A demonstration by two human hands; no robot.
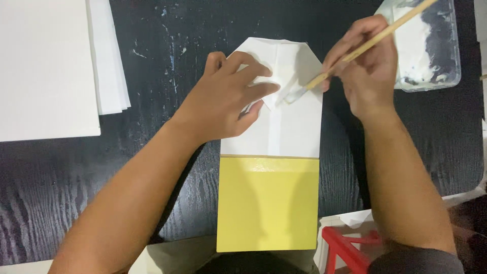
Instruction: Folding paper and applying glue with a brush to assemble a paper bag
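Folded white paper [294, 127] lies centre-table, its yellow board [267, 203] at six o'clock. Light, even strokes along the flap would serve best, with the fold kept pinned. The left hand [223, 99] presses flat, fingers spread; the right hand [368, 66] pinches a brush [355, 50], the glue tray [431, 45] at two o'clock.

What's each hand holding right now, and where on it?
Right hand holds a wooden brush by the middle of its handle, bristle end on the folded white paper. Left hand grips nothing; it presses flat on the paper's folded flap.
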